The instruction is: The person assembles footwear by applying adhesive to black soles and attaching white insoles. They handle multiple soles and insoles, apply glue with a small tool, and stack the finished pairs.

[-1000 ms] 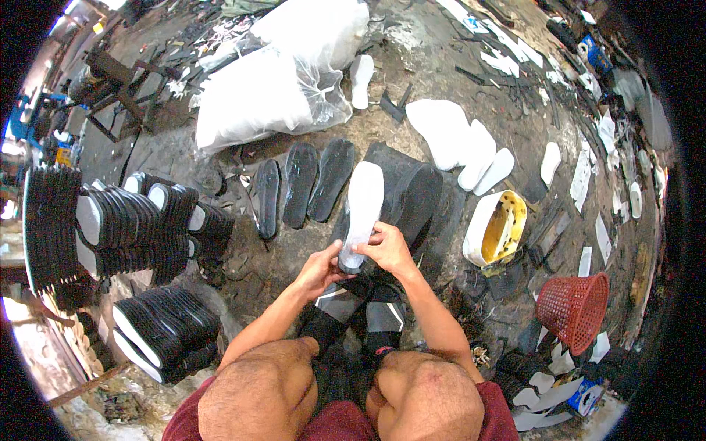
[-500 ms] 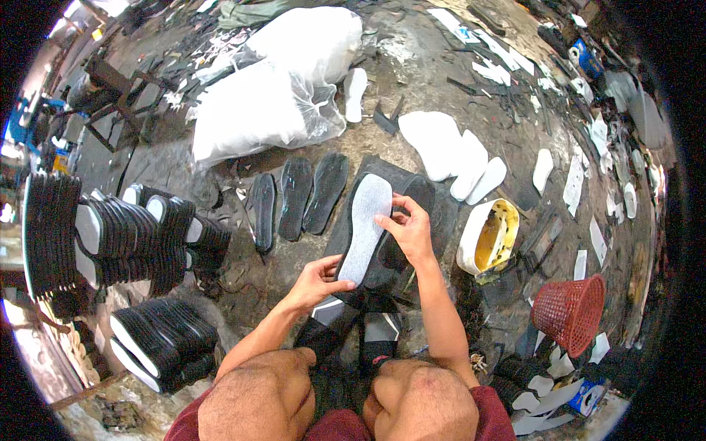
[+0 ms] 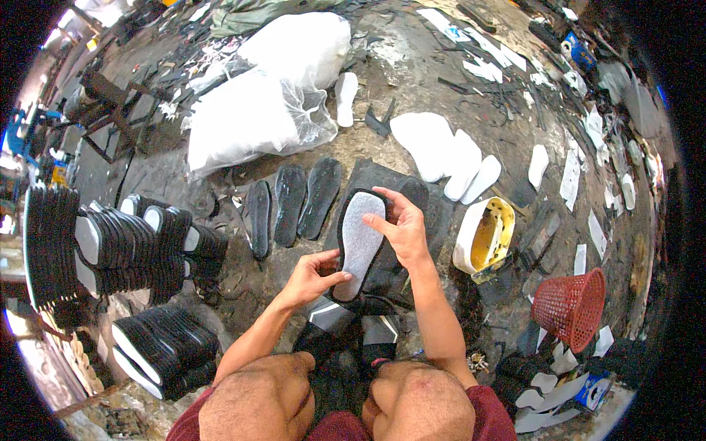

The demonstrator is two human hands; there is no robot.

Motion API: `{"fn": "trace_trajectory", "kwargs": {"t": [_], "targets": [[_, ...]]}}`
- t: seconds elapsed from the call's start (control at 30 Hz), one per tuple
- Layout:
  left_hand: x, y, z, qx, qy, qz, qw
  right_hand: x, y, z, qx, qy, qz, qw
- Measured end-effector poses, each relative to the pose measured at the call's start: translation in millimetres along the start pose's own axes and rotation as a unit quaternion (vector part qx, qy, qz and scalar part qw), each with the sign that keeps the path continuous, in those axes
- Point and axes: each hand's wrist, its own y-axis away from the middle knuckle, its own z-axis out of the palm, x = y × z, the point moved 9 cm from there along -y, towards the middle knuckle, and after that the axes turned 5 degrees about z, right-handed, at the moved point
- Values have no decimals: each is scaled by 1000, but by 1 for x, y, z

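A shoe sole (image 3: 357, 242) with a grey, felt-like top and a black rim is held between my hands, above a dark pad (image 3: 397, 275). My left hand (image 3: 312, 278) grips its narrower near end, thumb on the grey face and fingers along the left edge. Near the wider far end, my right hand (image 3: 401, 229) presses its thumb on the grey face, with its fingers curled over the right edge. Their tips are partly hidden behind the sole. To the left lie black soles (image 3: 290, 206) in a row, with pale specks on them.
Stacks of black-and-white soles (image 3: 118, 246) stand at the left, with another stack (image 3: 165, 344) nearer. White sole pieces (image 3: 463, 165) and a yellow-white tub (image 3: 466, 239) of amber stuff lie right of the pad. Farther out are white plastic sacks (image 3: 243, 121) and a red basket (image 3: 570, 305).
The sole has come slightly nearer and tilted, and its black rim now shows around the grey face. My right hand has moved with it, its thumb now farther onto the face.
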Motion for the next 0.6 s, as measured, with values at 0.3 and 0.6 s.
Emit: {"fn": "trace_trajectory", "kwargs": {"t": [0.3, 0.6], "targets": [[3, -1, -1, 6, -9, -16, 1000, -6, -12, 3, 18, 33, -38, 999], [-15, -25, -19, -21, -74, -13, 997, 21, -72, -25, 22, 67, -18, 997]]}}
